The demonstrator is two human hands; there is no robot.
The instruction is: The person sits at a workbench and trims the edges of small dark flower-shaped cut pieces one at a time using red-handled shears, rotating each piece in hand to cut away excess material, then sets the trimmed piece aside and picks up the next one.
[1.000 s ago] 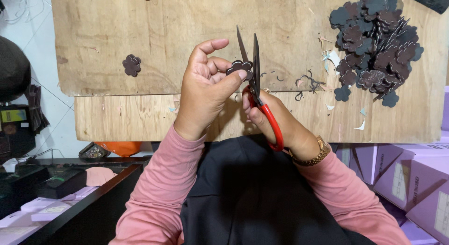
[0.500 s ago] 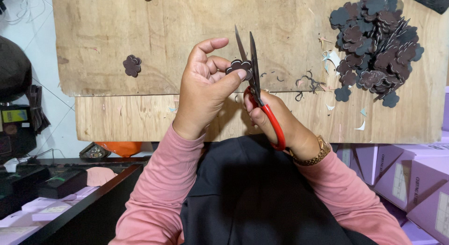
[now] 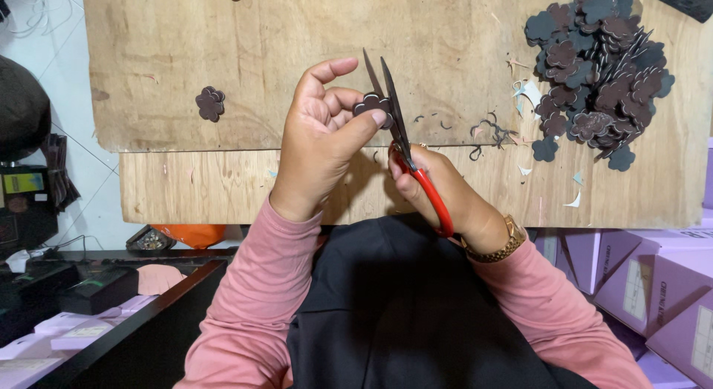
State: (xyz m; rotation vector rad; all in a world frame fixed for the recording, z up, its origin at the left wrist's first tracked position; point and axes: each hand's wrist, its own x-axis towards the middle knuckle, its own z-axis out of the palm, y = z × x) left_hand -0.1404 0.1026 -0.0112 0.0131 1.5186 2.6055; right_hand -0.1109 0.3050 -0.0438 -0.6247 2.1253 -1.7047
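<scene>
Right, here is what I am seeing through the head camera.

Left hand: my left hand (image 3: 319,140) is pinching a small dark flower-shaped cutout (image 3: 371,104) between the thumb tip and the curled fingers, with the index finger lifting free above it.

Right hand: my right hand (image 3: 438,192) is wrapping around the red handles of the scissors (image 3: 405,147), fingers closing through the loops.

Scissors: the dark blades are pointing up and away from me, standing slightly parted, and the flower-shaped cutout is sitting right against them; whether an edge is actually biting into it I cannot quite tell.

Cutout position: it is hovering in the air above the wooden board (image 3: 260,62), near the board's middle.

Pile: a heap of finished dark flower pieces (image 3: 594,69) is lying at the far right of the board, well apart from my hands.

Single flower: one lone flower piece (image 3: 210,104) is lying on the board to the left.

Scraps: thin curled trimmings (image 3: 486,129) are lying between the scissors and the pile.

Boxes: purple cartons (image 3: 653,292) are sitting below the board on my right.
</scene>
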